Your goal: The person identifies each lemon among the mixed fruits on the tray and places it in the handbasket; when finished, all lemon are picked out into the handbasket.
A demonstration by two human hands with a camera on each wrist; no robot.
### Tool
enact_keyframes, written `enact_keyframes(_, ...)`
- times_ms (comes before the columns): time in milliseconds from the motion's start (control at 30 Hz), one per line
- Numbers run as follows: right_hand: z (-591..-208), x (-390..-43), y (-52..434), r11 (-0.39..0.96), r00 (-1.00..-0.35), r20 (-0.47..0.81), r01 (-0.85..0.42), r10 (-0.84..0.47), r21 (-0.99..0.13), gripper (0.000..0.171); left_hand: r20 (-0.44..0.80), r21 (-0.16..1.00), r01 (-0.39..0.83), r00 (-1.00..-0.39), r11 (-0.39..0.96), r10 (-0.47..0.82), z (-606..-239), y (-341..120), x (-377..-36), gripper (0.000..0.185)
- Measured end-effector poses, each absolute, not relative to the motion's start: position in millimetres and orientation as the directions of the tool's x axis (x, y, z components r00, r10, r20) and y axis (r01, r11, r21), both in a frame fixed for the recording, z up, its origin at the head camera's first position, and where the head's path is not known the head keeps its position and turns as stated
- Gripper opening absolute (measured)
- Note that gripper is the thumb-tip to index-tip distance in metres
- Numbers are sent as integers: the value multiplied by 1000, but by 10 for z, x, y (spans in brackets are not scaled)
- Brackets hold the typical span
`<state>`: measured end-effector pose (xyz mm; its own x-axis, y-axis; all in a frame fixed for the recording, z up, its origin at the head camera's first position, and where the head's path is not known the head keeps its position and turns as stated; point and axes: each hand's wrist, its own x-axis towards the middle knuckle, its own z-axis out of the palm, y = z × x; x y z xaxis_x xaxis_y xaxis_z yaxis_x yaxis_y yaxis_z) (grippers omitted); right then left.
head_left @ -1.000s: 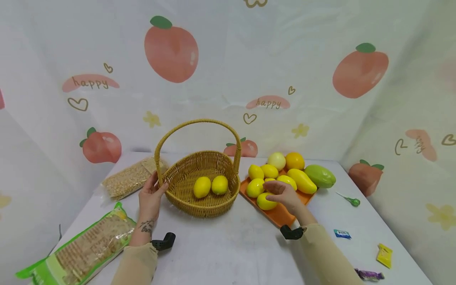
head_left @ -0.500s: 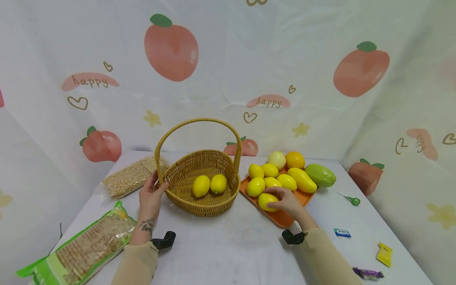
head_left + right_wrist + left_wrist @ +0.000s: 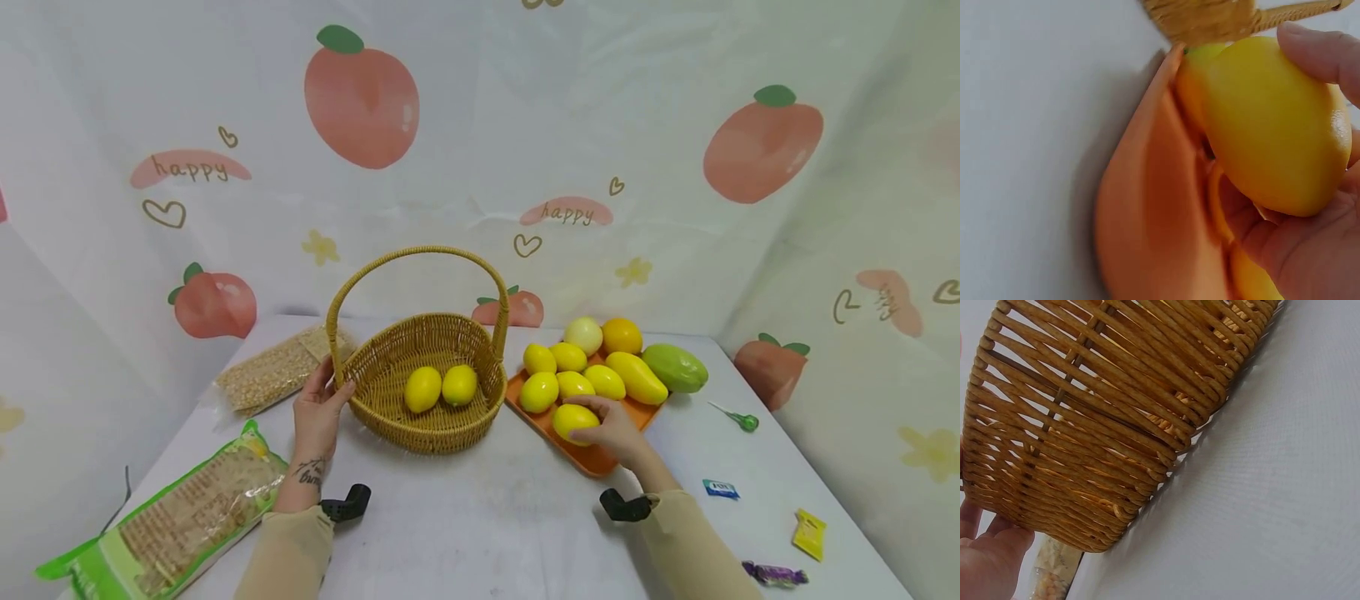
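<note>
Pinching a yellow lemon (image 3: 573,424) between thumb and fingers, the right hand (image 3: 618,432) is over the near part of the orange tray (image 3: 592,460); well apart, the left hand (image 3: 317,417) grips the wicker basket (image 3: 429,437) holding two lemons (image 3: 423,389).

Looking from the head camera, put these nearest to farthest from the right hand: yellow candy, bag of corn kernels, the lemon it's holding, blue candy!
From the right hand:
1. Lemon: held in it.
2. Blue candy: to its right.
3. Yellow candy: farther right.
4. Bag of corn kernels: far left side.
</note>
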<state>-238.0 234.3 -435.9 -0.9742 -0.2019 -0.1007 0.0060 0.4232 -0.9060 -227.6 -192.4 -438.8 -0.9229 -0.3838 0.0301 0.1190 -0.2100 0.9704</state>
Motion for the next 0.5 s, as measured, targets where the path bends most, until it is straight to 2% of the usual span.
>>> enact_keyframes(133, -4209, -2326, 2254, 345, -970, -77, -6, -229, -939, 58, 37, 967, 130, -923, -219, -384, -4376, -1923, -2295, 61)
enact_keyframes(367, -3933, -2328, 1785, 108, -946, 52, -91, -320, -990, 55, 29, 965, 128, -920, -231, -390, -4379, -1923, -2296, 61)
enact_keyframes(500, -3792, -2407, 1415, 69, -927, 83, -116, -365, -991, 54, 32, 965, 129, -921, -226, -388, -4388, -1924, -2285, 61)
